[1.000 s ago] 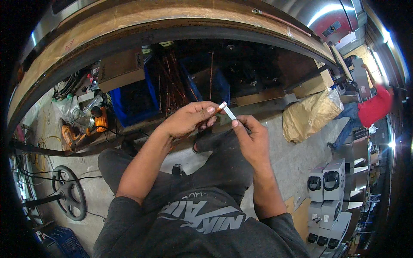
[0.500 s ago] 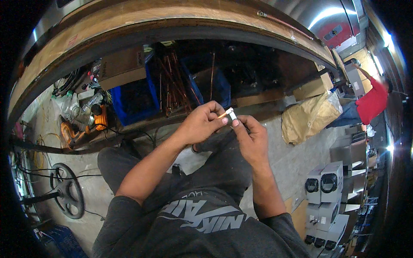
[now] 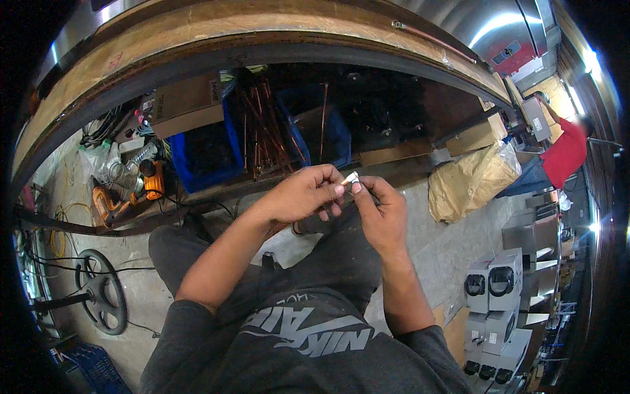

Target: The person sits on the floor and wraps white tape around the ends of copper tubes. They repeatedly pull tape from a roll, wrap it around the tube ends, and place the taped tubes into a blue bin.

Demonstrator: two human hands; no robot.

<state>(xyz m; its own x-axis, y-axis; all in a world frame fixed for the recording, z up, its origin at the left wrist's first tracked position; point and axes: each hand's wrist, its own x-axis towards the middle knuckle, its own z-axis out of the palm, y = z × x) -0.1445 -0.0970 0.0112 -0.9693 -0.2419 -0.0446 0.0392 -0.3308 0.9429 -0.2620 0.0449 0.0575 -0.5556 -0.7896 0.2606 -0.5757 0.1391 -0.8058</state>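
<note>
1. The left hand (image 3: 303, 197) and the right hand (image 3: 380, 213) meet in front of the chest, above the lap, their fingertips touching around a small white piece (image 3: 350, 178).
2. The left hand is curled nearly closed, thumb and forefinger pinching the near end of the white piece; the other fingers fold under the palm.
3. The right hand is also mostly closed, its thumb and forefinger pressed against the same piece from the other side. Whether anything more lies inside its fist cannot be told.
4. The white piece sits between the two sets of fingertips, just a short tip showing above them, tilted up and to the right.
5. Against one second ago: then the piece stuck out longer and clearer between hands held slightly apart; half a second ago the hands had closed in; now they are tight together and little of the piece shows.
6. The hands have also drifted a little lower and toward the middle of the view.
7. Beyond the hands, under a curved wooden bench edge (image 3: 262, 33), a blue crate (image 3: 203, 164) holds copper tubes (image 3: 259, 125).
8. An orange power drill (image 3: 125, 197) lies on the floor at left.
9. At right stand a tan plastic-wrapped bundle (image 3: 472, 180) and stacked white boxes (image 3: 492, 289); a person in a red shirt (image 3: 564, 154) works well apart.
</note>
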